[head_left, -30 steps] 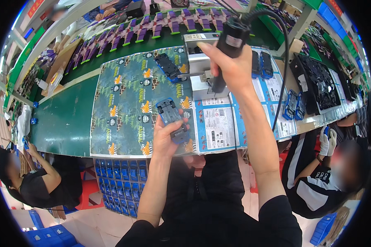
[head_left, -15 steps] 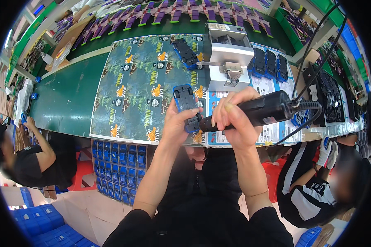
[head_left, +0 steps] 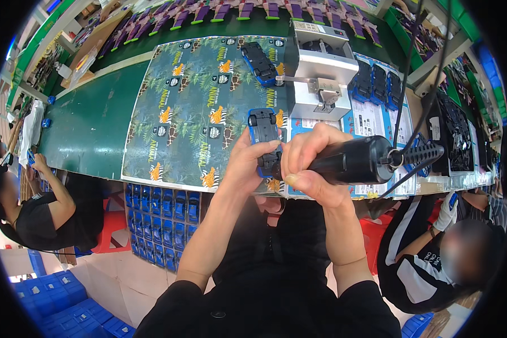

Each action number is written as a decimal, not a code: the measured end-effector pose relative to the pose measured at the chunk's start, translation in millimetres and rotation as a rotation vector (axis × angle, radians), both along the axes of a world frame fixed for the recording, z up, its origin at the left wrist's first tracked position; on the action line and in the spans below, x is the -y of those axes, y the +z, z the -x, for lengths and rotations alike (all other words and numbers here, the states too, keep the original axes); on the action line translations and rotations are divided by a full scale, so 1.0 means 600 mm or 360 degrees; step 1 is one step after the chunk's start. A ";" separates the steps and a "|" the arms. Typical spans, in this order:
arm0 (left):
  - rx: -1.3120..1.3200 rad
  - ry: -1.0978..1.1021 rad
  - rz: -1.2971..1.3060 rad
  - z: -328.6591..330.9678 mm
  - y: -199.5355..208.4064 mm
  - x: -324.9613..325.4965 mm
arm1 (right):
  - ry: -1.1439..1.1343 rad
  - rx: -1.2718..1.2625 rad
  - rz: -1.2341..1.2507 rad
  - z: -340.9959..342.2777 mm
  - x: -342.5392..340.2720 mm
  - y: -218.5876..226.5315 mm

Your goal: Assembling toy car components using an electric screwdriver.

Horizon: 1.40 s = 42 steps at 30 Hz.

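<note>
A blue toy car (head_left: 262, 127) lies underside up in my left hand (head_left: 243, 163), its black base facing me and my thumb across it. My right hand (head_left: 315, 163) is closed around a black electric screwdriver (head_left: 355, 160) held nearly level. The tool's front end meets the lower part of the car's base; my fingers hide the tip. Farther off, another upturned blue toy car (head_left: 259, 63) rests on the patterned sheet (head_left: 194, 107). Right of it stands a grey metal screw feeder (head_left: 321, 73) with a bar sticking out to the left.
Several upturned cars (head_left: 377, 83) lie right of the feeder. A black tray (head_left: 453, 132) of dark parts sits farther right. Cables (head_left: 414, 84) hang from above to the screwdriver. Purple pieces line the far belt. Trays of blue cars (head_left: 163, 217) stand below the table edge. Co-workers (head_left: 50, 208) sit at both sides.
The screwdriver's front end has come up against the car's base. Both hands and the car sit slightly farther right in view, as does the whole table scene.
</note>
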<state>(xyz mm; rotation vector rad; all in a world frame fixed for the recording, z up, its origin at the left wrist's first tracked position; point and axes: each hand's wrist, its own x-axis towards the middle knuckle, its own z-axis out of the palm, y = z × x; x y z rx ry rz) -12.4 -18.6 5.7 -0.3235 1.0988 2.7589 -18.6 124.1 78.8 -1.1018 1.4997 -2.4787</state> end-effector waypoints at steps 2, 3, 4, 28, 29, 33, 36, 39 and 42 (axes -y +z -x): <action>0.0010 0.0000 0.0012 -0.001 0.001 0.003 | 0.0030 0.0132 0.0040 -0.001 0.001 0.002; 0.0014 -0.0011 0.0009 -0.001 0.001 0.003 | 0.0031 0.0134 0.0042 -0.001 0.000 0.001; 0.0018 -0.0022 0.0006 -0.002 0.002 0.004 | 0.0044 0.0105 0.0046 -0.001 -0.001 0.000; 0.0026 -0.0151 -0.0207 -0.001 0.004 0.016 | 0.0383 -0.0013 -0.0002 0.019 0.013 0.011; 0.0021 -0.0148 -0.0204 -0.001 0.004 0.017 | 0.0380 -0.0023 -0.0027 0.018 0.014 0.014; 0.0054 -0.0159 -0.0209 -0.004 0.009 0.018 | 0.0375 -0.0076 -0.0029 0.017 0.018 0.014; 0.0068 -0.0169 -0.0228 -0.005 0.008 0.016 | 0.0384 -0.0072 -0.0001 0.016 0.017 0.017; 0.0133 -0.0284 -0.0394 0.003 0.000 0.013 | 0.0404 -0.0046 0.0073 0.013 0.012 0.019; 0.0111 -0.0325 -0.0557 0.006 0.007 0.003 | 0.0347 -0.0053 -0.0025 0.008 0.000 0.021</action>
